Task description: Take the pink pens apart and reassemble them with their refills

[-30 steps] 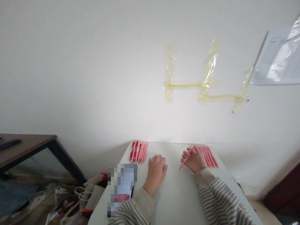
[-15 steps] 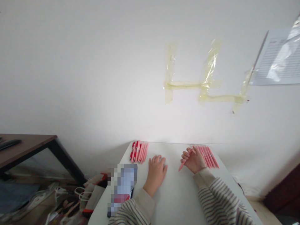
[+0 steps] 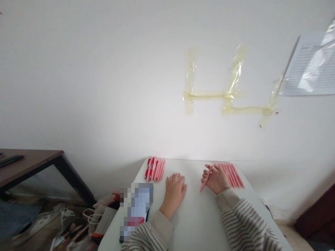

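Note:
My left hand (image 3: 174,192) lies palm down on the white table (image 3: 197,223), fingers spread, holding nothing. My right hand (image 3: 216,178) is turned palm up, with a pink pen (image 3: 206,178) slanting across its curled fingers, tip toward me. Just right of that hand, a row of pink pens (image 3: 234,175) lies side by side, partly hidden by the hand. Beyond my left hand, at the table's far left corner, is a group of red and pink pens (image 3: 156,169), close together.
A phone (image 3: 140,204), blurred out in part, lies on the table's left side. The white wall (image 3: 117,87) with yellowish tape (image 3: 206,95) rises behind the table. To the left stand a brown desk (image 3: 28,165) and cluttered bags (image 3: 101,216) on the floor.
The fingers of my right hand have loosened and turned up, so more of the pink pen shows across them. My left hand has stayed still.

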`<state>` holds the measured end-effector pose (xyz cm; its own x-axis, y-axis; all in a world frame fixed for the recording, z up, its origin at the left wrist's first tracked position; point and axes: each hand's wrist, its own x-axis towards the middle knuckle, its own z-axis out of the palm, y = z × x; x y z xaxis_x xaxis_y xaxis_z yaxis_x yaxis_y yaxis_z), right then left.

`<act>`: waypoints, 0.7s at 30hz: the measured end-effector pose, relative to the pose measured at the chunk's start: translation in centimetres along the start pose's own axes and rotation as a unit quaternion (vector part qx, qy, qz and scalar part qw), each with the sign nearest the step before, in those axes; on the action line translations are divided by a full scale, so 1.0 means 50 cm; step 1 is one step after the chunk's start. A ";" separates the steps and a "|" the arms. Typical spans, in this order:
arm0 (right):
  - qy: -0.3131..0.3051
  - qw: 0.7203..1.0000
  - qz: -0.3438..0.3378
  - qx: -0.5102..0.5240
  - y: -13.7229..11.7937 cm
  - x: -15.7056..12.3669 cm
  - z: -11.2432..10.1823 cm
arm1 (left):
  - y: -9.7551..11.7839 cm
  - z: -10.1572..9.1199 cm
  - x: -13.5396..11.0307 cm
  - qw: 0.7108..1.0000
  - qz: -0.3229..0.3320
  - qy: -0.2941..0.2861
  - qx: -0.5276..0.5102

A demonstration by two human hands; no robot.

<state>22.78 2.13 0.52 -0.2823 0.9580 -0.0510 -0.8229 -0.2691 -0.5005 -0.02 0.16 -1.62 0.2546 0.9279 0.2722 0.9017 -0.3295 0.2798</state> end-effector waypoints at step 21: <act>0.291 0.582 -0.324 -0.687 -0.108 0.009 -0.110 | 0.000 -0.002 0.001 1.000 -0.009 -0.010 -0.006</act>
<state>29.84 4.58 -1.56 0.4107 0.7939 0.4484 0.6198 0.1176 -0.7759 -0.05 0.18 -1.50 0.2460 0.9367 0.2491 0.9021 -0.3153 0.2945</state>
